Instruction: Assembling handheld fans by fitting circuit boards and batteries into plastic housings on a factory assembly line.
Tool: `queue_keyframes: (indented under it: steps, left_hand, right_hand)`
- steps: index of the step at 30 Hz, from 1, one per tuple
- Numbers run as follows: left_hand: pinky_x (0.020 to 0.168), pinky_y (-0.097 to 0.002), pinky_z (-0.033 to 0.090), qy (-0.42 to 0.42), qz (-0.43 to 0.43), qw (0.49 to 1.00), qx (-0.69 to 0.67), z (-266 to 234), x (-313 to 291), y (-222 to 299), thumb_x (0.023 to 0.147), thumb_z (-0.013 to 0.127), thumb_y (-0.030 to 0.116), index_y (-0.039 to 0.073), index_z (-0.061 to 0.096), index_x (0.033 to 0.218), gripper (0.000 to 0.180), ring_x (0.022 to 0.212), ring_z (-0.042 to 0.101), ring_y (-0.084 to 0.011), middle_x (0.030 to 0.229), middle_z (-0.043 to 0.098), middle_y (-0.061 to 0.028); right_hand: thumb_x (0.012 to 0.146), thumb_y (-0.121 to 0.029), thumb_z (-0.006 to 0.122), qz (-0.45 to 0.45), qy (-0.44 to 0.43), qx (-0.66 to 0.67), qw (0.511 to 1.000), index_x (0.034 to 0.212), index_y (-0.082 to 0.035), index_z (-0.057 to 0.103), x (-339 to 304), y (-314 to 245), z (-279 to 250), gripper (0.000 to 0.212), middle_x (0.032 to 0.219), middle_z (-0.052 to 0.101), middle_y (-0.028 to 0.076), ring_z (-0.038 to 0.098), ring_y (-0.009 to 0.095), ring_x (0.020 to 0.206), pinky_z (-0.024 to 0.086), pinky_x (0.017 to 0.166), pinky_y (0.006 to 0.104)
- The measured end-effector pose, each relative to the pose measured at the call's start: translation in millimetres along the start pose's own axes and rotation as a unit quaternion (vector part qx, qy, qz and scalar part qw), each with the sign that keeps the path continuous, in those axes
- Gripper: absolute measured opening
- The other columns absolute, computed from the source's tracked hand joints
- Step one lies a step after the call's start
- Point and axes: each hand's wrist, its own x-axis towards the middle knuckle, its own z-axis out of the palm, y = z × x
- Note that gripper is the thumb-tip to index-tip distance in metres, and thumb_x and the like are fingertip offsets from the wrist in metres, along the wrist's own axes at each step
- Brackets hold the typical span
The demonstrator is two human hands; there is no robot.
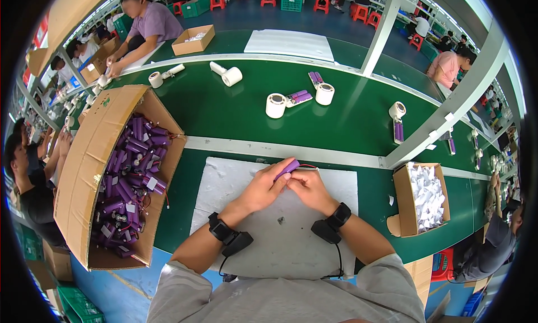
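Above the middle of a white foam sheet [280, 233], my left hand [259, 189] is closed around a purple cylindrical battery [288, 169], which points up and to the right. A thin red wire [307, 166] runs from beside the battery over my right fingers. My right hand [311, 189] is curled, its thumb and fingertips meeting my left thumb at the battery's near side. Whatever lies in that right-hand pinch is hidden. To the left, a tilted cardboard box [106, 171] holds a heap of purple batteries [131, 183] with wires.
A small cardboard box [407, 202] of folded white pieces [428, 197] stands at right. Beyond a metal rail [269, 149], a green conveyor [224, 118] carries several white round-headed units [275, 106], some showing purple batteries. A slanted metal post [443, 127] rises at right. Other people sit around.
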Motion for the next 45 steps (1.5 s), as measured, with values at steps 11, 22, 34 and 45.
queue_keyframes:
  steps: [11, 22, 34, 45]
  left_hand:
    - [0.067, -0.0334, 0.052, 0.020, 0.027, 0.999, 0.013, 1.4, -1.2, -2.7, 0.101, 0.046, 0.015, 0.003, 0.048, 0.134, 0.035, 0.072, 0.061, -0.0217, 0.101, 0.063, -0.0170]
    - [0.068, -0.0314, 0.051, 0.021, 0.017, 0.999, 0.023, 0.2, -1.1, -0.3, 0.102, 0.042, 0.015, 0.002, 0.047, 0.136, 0.036, 0.070, 0.057, -0.0162, 0.091, 0.063, -0.0116]
    - [0.070, -0.0308, 0.051, 0.023, 0.024, 0.999, 0.012, -1.0, -1.2, -1.2, 0.103, 0.041, 0.015, 0.001, 0.047, 0.135, 0.036, 0.073, 0.058, -0.0161, 0.094, 0.062, -0.0111]
    - [0.071, -0.0312, 0.050, 0.028, 0.046, 0.998, 0.016, -1.2, -1.3, -3.0, 0.102, 0.041, 0.014, 0.001, 0.047, 0.134, 0.035, 0.075, 0.057, -0.0162, 0.093, 0.061, -0.0104]
  right_hand:
    - [0.085, -0.006, 0.057, 0.009, -0.010, 0.001, 1.000, 0.079, -0.001, 0.065, -0.9, 1.9, 0.1, 0.011, 0.065, 0.056, 0.005, 0.044, 0.008, 0.054, 0.033, 0.048, 0.0266]
    - [0.086, -0.004, 0.056, 0.018, -0.030, -0.011, 0.999, 0.082, 0.000, 0.065, 0.6, -2.1, -1.6, 0.011, 0.068, 0.058, 0.005, 0.048, 0.009, 0.058, 0.037, 0.052, 0.0262]
    - [0.085, -0.006, 0.057, 0.008, -0.018, 0.003, 1.000, 0.080, -0.002, 0.066, 1.4, -2.3, -0.4, 0.011, 0.064, 0.056, 0.003, 0.042, 0.007, 0.052, 0.032, 0.048, 0.0263]
    - [0.086, -0.007, 0.057, 0.023, -0.025, 0.010, 0.999, 0.082, 0.000, 0.065, 0.2, -1.9, -1.5, 0.012, 0.068, 0.059, 0.004, 0.045, 0.007, 0.055, 0.035, 0.050, 0.0256]
